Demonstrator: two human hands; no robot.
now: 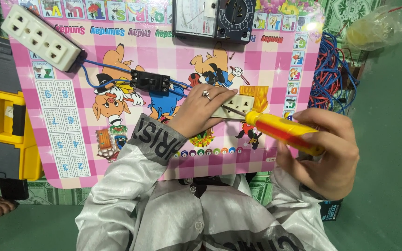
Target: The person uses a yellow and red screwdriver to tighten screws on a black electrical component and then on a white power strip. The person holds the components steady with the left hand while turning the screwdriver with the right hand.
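Pink and checked, a children's picture board (70, 139) lies over the green floor and carries the whole job. Your left hand (201, 111) presses flat on a small cream socket (238, 106) near the board's middle, fingers spread to pin it down. Your right hand (324, 153) is closed round the yellow-and-red handle of a screwdriver (282, 132), and its tip sits on the socket's face, by the look of it at a screw.

Some wiring already looks done: blue wires (103, 74) run from a white power strip (40, 37) at the top left to a black switch (150, 82), and on toward the socket. What seems left is fastening this socket; whether its screws are in or tight, you cannot tell from here. A meter (215, 18) waits at the top edge, untouched, so any checking appears still to come. A yellow toolbox (5, 135) sits at your left.
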